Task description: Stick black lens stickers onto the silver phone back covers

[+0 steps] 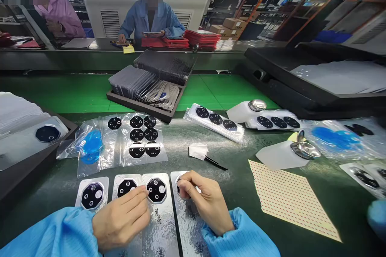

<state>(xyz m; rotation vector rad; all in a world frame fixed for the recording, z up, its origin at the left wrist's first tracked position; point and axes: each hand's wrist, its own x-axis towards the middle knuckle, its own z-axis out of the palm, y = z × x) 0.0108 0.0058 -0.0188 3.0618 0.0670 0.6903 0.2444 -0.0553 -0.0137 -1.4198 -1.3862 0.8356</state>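
Observation:
Four silver rectangular phone back panels lie side by side, with black octagonal camera lens covers on them. My left hand [125, 217] is over the second panel [120, 180]. Its fingers are pressed together, their tips at the left edge of the lens cover [156, 191] on the third panel [159, 225]; the thumb is hidden. My right hand [205, 196] pinches at the top of the fourth panel [188, 225], covering most of its lens cover. Whatever either pinch holds is hidden. The leftmost panel [77, 198] with its lens cover [92, 196] lies untouched.
Beyond my hands are black tweezers [215, 163] by a white wipe [198, 151], bagged lens covers [136, 134] and a box of panels [135, 82]. White dispenser bottles [276, 155] and a dotted sticker sheet [292, 198] lie right. A co-worker [150, 18] sits opposite.

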